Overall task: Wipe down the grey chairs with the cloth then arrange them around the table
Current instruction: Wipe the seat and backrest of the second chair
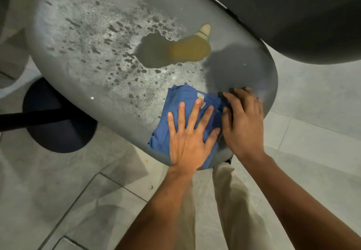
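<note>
Cloth: blue, folded into a rough rectangle, lay flat on the near end of the grey glass table, its near edge reaching the table's rim.
Label: a small pale tag sat on the cloth's upper face; no writing on it could be read.
Axis: the cloth's long side ran from the near-left corner up toward the far right, slightly tilted against the table's edge.
Left hand: lay flat on the cloth, fingers straight and spread, palm pressing the near half; the cloth's far-left corner stuck out beyond the fingertips.
Right hand: rested at the cloth's right edge, just beside the left hand, fingers bent down over that edge and the glass; whether they pinched the fabric could not be told.
Table surface: patchy, speckled film across the middle and far part, smoother near the hands.
Through the glass: a foot in a pale sandal, dark round table base.
Far right: a dark curved chair.
Below: beige trousers over pale floor tiles.
</note>
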